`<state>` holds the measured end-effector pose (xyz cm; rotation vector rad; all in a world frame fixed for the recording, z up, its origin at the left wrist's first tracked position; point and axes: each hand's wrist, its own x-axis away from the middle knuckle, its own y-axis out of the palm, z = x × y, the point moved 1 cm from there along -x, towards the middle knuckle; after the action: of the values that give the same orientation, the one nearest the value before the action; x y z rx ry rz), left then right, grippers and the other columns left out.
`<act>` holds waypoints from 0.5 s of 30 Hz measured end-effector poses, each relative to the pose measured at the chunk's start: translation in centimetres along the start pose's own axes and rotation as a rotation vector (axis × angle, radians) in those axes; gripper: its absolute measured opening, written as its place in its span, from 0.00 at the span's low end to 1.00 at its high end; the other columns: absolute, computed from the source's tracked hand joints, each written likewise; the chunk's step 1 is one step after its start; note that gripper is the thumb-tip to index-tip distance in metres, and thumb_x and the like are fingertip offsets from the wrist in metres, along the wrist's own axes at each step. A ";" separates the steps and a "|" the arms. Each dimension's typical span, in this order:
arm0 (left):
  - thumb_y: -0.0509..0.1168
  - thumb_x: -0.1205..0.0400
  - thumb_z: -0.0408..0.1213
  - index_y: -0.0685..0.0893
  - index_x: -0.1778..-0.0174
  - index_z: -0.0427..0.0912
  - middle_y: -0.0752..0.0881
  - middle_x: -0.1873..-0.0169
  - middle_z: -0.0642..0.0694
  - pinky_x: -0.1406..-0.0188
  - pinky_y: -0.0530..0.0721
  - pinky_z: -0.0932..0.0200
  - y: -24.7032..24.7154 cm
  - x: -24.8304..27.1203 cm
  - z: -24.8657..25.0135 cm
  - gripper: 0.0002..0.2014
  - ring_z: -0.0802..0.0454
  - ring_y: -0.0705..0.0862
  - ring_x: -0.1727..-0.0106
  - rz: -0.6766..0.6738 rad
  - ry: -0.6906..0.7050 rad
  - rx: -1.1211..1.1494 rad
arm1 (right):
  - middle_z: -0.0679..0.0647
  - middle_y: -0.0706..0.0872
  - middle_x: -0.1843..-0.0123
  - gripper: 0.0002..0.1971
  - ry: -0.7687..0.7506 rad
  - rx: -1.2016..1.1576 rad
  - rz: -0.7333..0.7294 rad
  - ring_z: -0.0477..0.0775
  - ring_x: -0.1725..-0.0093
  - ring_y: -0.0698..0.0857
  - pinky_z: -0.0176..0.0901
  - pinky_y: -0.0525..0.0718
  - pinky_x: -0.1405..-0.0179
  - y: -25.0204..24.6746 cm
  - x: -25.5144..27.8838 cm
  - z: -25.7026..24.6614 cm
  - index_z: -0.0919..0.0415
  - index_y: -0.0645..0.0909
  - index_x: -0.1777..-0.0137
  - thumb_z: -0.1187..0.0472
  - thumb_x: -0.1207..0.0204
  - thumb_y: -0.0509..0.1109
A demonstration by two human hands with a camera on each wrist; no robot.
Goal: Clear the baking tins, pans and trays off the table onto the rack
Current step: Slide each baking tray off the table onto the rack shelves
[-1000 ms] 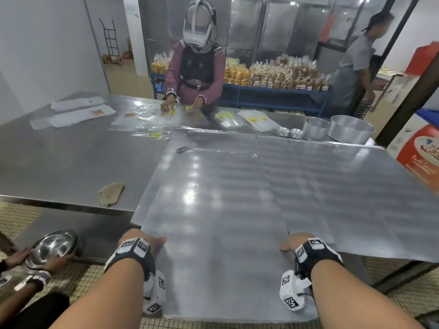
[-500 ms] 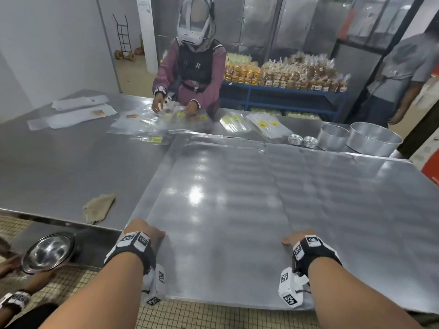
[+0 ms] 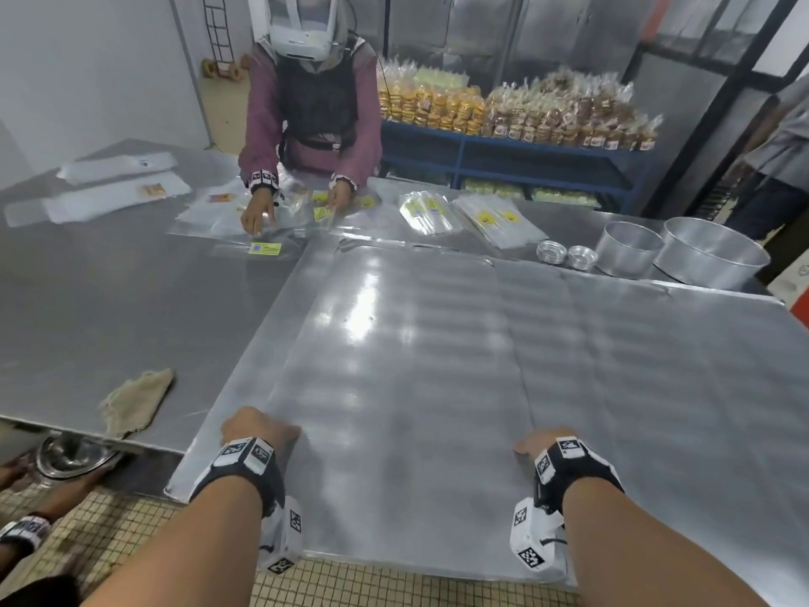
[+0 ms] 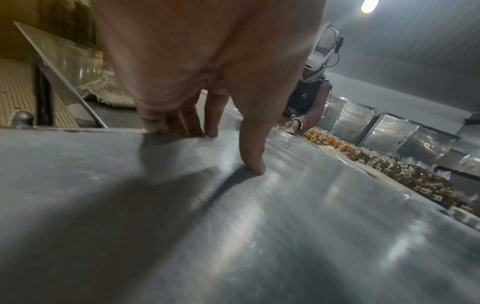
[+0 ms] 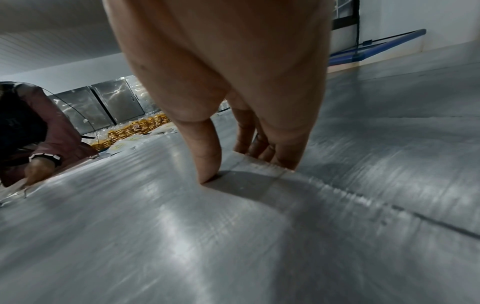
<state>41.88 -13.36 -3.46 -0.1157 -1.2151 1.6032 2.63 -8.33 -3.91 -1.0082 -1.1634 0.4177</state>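
A large flat metal tray (image 3: 394, 365) lies on the steel table (image 3: 109, 300), its near end sticking out past the table's edge. My left hand (image 3: 258, 429) grips the tray's left edge, thumb (image 4: 249, 144) on top and fingers (image 4: 182, 127) curled over the rim. My right hand (image 3: 543, 440) grips the right edge the same way, thumb (image 5: 207, 160) pressed on the sheet (image 5: 155, 226). A second flat tray (image 3: 656, 365) lies right beside it. At the back right stand a big round tin (image 3: 709, 256), a medium one (image 3: 628, 247) and two small tins (image 3: 564, 255).
A person (image 3: 306, 124) across the table handles plastic bags (image 3: 437, 212). A beige cloth (image 3: 135, 400) lies near the table's front edge. Another person's hands hold a metal bowl (image 3: 70, 455) low on the left. A blue shelf (image 3: 525, 155) holds packed bread behind.
Both hands keep the same grip on the tray's side edges. My view has moved closer over the table. The bystander at the right has stepped further right.
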 end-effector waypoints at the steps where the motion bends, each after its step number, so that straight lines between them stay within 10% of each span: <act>1: 0.79 0.32 0.46 0.87 0.48 0.33 0.86 0.50 0.33 0.58 0.83 0.52 0.4 -0.7 -0.2 0.23 0.38 0.83 0.58 0.015 -0.002 -0.021 | 0.56 0.78 0.23 0.20 0.002 -0.019 -0.009 0.61 0.24 0.76 0.38 0.79 0.34 0.1 -0.3 -0.3 0.56 0.76 0.24 0.54 0.14 0.61; 7: 0.77 0.33 0.53 0.88 0.51 0.40 0.88 0.52 0.38 0.40 0.84 0.47 1.0 -2.0 -0.2 0.22 0.37 0.84 0.47 0.039 -0.026 -0.087 | 0.55 0.81 0.26 0.19 -0.007 0.034 0.013 0.57 0.26 0.78 0.39 0.75 0.29 0.0 -0.2 -1.2 0.54 0.80 0.27 0.52 0.13 0.58; 15: 0.80 0.39 0.49 0.87 0.59 0.39 0.88 0.60 0.37 0.43 0.87 0.44 0.7 -1.8 -0.1 0.20 0.35 0.86 0.54 0.036 -0.072 -0.015 | 0.55 0.84 0.29 0.23 0.108 -0.150 -0.017 0.54 0.30 0.83 0.38 0.78 0.33 -1.3 0.6 -1.4 0.56 0.82 0.28 0.44 0.17 0.65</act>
<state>42.22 -14.65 -4.91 -0.0901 -1.2871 1.6424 3.87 -9.18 -2.52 -1.1361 -1.1172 0.2613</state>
